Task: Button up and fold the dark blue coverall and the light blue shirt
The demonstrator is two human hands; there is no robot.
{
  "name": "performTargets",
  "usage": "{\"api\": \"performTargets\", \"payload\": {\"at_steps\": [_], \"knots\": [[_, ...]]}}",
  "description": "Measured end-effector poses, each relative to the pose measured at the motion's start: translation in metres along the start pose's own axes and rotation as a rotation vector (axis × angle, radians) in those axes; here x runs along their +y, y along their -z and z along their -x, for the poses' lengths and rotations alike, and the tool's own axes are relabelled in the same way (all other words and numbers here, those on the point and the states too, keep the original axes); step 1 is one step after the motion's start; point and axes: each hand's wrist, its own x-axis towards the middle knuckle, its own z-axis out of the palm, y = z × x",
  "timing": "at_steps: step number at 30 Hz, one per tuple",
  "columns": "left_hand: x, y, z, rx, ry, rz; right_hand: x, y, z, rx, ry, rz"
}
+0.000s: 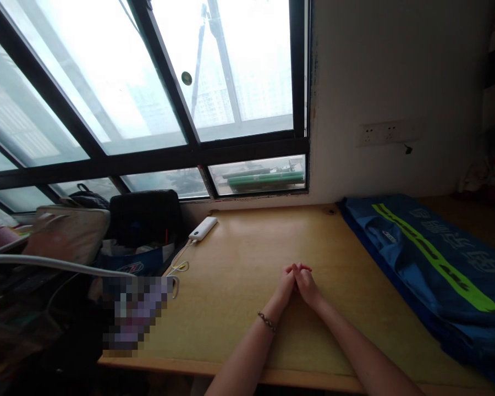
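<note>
My left hand (287,283) and my right hand (305,283) are clasped together on the wooden tabletop (239,313), fingers folded into one another. No object shows between them, though the inside of the clasp is hidden. A beaded bracelet (267,322) circles my left wrist. Both forearms come in from the near edge and rest across the table. A white power bank (203,229) with a cable lies beyond my hands, up and to the left.
Right of the hands lies a folded blue cloth bag (421,264) with a bright green stripe. Bags (144,220) and clutter crowd the left side, with a white rail (61,263) in front. A window (239,71) and a wall socket (379,133) are behind the table.
</note>
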Motion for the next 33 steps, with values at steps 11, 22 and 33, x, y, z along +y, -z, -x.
{"api": "performTargets", "payload": {"at_steps": [11,22,33], "knots": [[0.004,-0.002,0.002,-0.001,0.017,-0.009,-0.009,0.001,0.000,0.014,-0.014,0.018],[0.001,0.000,-0.002,0.006,0.023,-0.012,-0.010,0.000,0.000,0.011,-0.020,0.011],[-0.009,0.002,-0.006,-0.007,0.016,-0.002,-0.007,-0.001,0.000,0.018,-0.019,0.012]]}}
